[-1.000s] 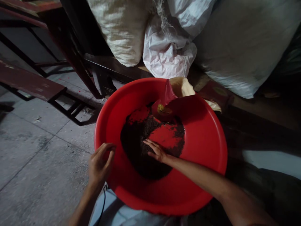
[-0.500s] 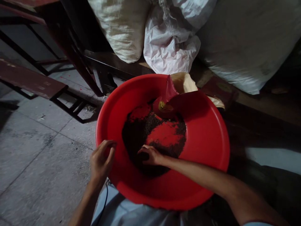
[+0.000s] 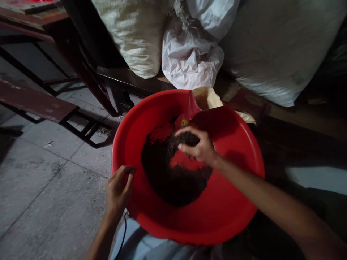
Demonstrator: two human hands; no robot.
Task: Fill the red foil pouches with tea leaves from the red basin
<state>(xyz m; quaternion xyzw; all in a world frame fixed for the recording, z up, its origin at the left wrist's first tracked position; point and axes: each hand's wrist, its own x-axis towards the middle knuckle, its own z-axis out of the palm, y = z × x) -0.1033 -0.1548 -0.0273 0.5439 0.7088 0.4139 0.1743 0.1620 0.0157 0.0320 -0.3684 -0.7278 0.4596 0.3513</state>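
Observation:
A wide red plastic basin (image 3: 233, 202) holds a spread of small dark grains (image 3: 176, 184) on its bottom. My right hand (image 3: 202, 148) is raised over the grains, its fingers and thumb curved around a handful of them. By the left rim hovers my left hand (image 3: 119, 186), with loosely curled fingers and a small gap between thumb and fingertips; I see nothing held in it. At the far side of the basin, a red bag (image 3: 193, 104) with a pale, open mouth leans against the inner wall. Its lower part is partly hidden behind my right hand.
Large white woven sacks (image 3: 192, 61) stand behind the basin. To the left are a dark wooden table (image 3: 51, 21) and a low bench (image 3: 35, 99) on the concrete floor (image 3: 54, 187). A thin black cable (image 3: 124, 231) hangs near my left wrist.
My right hand has risen from the grains near the basin's lower middle and moved up and right, with a handful of grains. My left hand has stayed by the rim.

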